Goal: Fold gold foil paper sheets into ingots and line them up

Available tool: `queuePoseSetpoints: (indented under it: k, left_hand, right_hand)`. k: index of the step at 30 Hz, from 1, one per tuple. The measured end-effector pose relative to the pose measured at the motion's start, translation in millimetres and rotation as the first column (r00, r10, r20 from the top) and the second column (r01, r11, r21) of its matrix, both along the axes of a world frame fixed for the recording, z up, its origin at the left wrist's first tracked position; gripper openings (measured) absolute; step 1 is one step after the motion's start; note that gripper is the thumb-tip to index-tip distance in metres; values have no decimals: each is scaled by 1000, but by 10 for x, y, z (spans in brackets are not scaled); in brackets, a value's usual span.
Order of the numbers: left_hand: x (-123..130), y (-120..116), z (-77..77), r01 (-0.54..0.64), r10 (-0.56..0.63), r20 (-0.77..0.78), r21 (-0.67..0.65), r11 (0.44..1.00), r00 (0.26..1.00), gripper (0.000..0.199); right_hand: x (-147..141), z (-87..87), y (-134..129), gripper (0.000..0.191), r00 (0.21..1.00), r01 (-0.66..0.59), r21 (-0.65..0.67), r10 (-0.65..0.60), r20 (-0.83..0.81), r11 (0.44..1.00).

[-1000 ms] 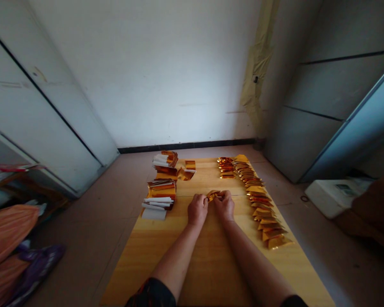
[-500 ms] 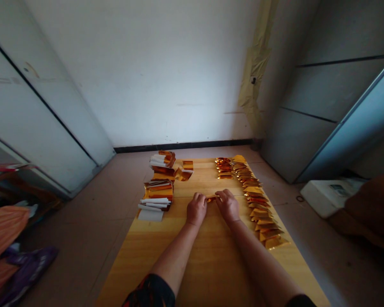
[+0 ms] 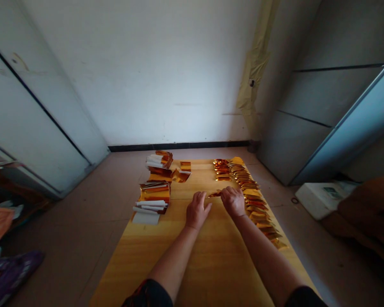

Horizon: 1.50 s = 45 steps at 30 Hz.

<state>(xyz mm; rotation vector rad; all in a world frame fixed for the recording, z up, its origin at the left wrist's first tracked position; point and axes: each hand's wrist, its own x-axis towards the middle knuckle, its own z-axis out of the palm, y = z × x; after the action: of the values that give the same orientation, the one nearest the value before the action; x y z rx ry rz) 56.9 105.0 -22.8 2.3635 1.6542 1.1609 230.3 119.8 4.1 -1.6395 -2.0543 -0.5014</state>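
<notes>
My right hand (image 3: 233, 201) pinches one end of a small folded piece of gold foil paper (image 3: 215, 194) above the middle of the wooden table (image 3: 192, 247). Just left of it, my left hand (image 3: 197, 211) is empty, its thumb apart from the fingers. Beyond my right hand, a long row of folded gold foil pieces (image 3: 256, 204) runs along the table's right side, partly hidden by that hand. A shorter group of folded pieces (image 3: 222, 169) lies at the far right. Stacks of flat gold foil sheets with white backs (image 3: 155, 192) lie along the left edge.
Two loose foil sheets (image 3: 181, 175) rest beside the far left stack. A white wall (image 3: 166, 94) stands behind the table, with grey cabinets (image 3: 307, 106) to the right. A white box (image 3: 316, 198) sits on the floor at right, and a purple bag (image 3: 16, 273) at lower left.
My left hand has let go of the folded foil piece and its thumb has spread. My right hand has moved slightly right with the piece. The view has shifted a little.
</notes>
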Motion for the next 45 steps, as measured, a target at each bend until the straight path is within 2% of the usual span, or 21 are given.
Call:
queuePoseSetpoints:
  k: [4,7,15,28,37,45]
  left_hand:
    - [-45,-21,-29,-24,27,100,-30,999,995,37]
    - [-68,-29,-53,-22,35,154,-90,996,987,33]
    - [-62,-44,-44,0,23,174,-129,992,985,25]
    - [-68,-51,-78,1,18,160,-117,993,987,22]
    - [-68,-65,-59,-1,26,153,-157,988,988,22]
    - [-70,-66,-64,-8,29,133,-156,988,991,21]
  right_hand:
    - [209,30,204,24,997,73,24,-73,7,997]
    - [303,21,330,24,992,121,-54,-120,35,991]
    - [335,-106,560,23,981,196,-135,-193,35,971]
    - [416,-107,667,22,967,250,-176,-237,88,952]
    - [412,-71,675,24,960,268,-223,-240,144,937]
    - [418,-60,705,25,964,246,-204,-216,158,948]
